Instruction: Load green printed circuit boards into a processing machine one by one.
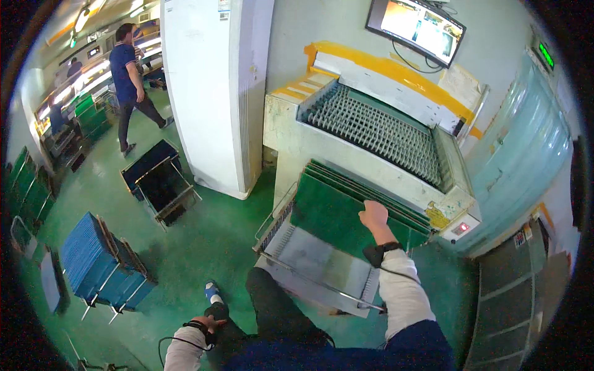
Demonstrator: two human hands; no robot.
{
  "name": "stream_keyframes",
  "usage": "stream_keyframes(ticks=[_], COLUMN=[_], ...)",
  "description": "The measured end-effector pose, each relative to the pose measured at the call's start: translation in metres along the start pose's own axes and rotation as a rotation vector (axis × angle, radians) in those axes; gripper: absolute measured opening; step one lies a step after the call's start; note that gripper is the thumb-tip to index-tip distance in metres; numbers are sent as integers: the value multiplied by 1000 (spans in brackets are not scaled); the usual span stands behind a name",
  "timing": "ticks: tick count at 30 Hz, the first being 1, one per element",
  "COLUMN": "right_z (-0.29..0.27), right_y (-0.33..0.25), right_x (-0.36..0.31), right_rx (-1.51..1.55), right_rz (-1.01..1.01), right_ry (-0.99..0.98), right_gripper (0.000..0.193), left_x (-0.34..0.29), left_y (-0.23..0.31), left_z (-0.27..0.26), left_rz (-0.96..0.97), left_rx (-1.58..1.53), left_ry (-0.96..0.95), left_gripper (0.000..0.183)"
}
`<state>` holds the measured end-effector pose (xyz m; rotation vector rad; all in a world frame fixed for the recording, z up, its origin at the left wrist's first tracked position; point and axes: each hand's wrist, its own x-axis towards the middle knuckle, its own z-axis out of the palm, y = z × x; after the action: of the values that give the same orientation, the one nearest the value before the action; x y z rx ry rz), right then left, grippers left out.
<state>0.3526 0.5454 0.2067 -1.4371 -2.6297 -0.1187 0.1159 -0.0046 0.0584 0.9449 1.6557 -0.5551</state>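
A wire rack stands in front of me, with several flat green boards upright in its far part. My right hand is closed at the top edge of the nearest green board, fingers curled over it. A white, slotted base shows in the rack's near part. Low on the left, my left hand rests against my leg near the knee; its fingers are too small and partly hidden to read. Dark bands with cables circle both wrists.
Behind the rack stands a pale roller machine, with a screen above. A tall white cabinet is beside it. Left are a rack of blue boards, a dark rack and a walking person. Grey panels stand right.
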Motion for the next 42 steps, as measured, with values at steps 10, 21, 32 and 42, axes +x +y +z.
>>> stream_keyframes(ticks=[10, 21, 32, 42], right_z=[-167, -177, -34, -44], right_y=[11, 152, 90, 88], right_x=[1, 23, 115, 135], right_rx=[-46, 1931, 2290, 1974], right_rz=[-78, 263, 378, 431], right_ry=[198, 223, 199, -217], right_gripper=[33, 25, 12, 34], left_x=[-37, 58, -5, 6], left_y=[10, -22, -2, 0], left_z=[-8, 15, -13, -18], left_rz=[-52, -132, 25, 92], left_rx=[-92, -211, -57, 65], left_ry=[5, 76, -86, 83], left_gripper=[71, 88, 82, 61])
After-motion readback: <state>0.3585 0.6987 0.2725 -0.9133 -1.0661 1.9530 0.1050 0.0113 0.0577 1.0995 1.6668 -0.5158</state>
